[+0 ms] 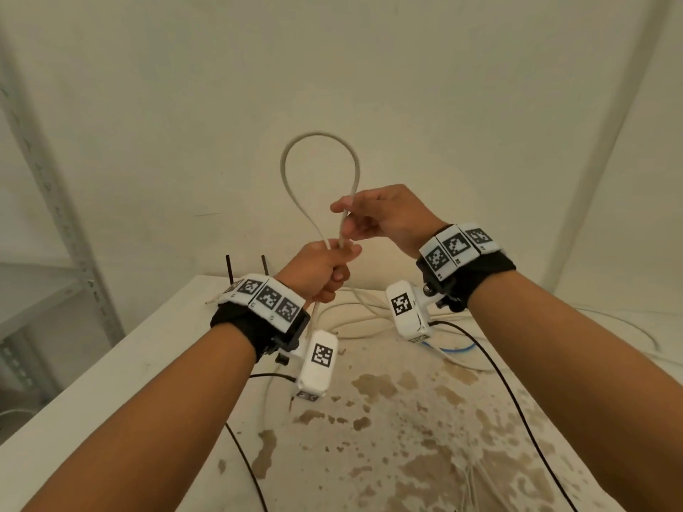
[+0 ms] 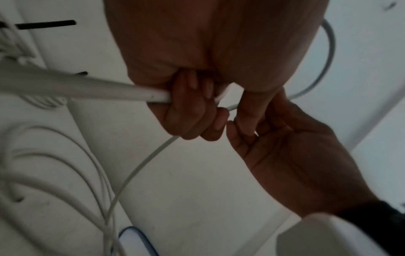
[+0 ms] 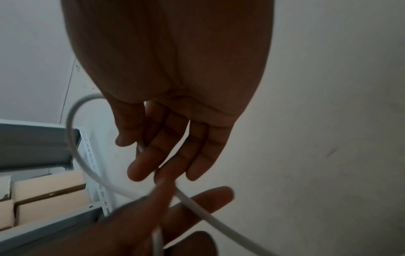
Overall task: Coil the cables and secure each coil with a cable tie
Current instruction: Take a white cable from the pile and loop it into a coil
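A white cable (image 1: 318, 134) stands in a tall loop above both hands, in front of the wall. My left hand (image 1: 340, 267) grips the two crossing strands at the loop's base in a fist; the left wrist view shows the cable (image 2: 76, 88) running into its curled fingers (image 2: 197, 107). My right hand (image 1: 345, 216), just above, holds the loop's right strand between thumb and fingers. In the right wrist view that strand (image 3: 68, 124) curves past the nearly straight fingers (image 3: 142, 166). Two thin black strips (image 1: 229, 267), perhaps cable ties, stick up behind the left wrist.
More white cables (image 1: 362, 308) and a blue one (image 1: 454, 351) lie tangled on the stained white table (image 1: 406, 419). Black leads (image 1: 499, 371) from the wrist cameras cross it. A grey metal shelf (image 1: 55, 216) stands at the left, the wall close behind.
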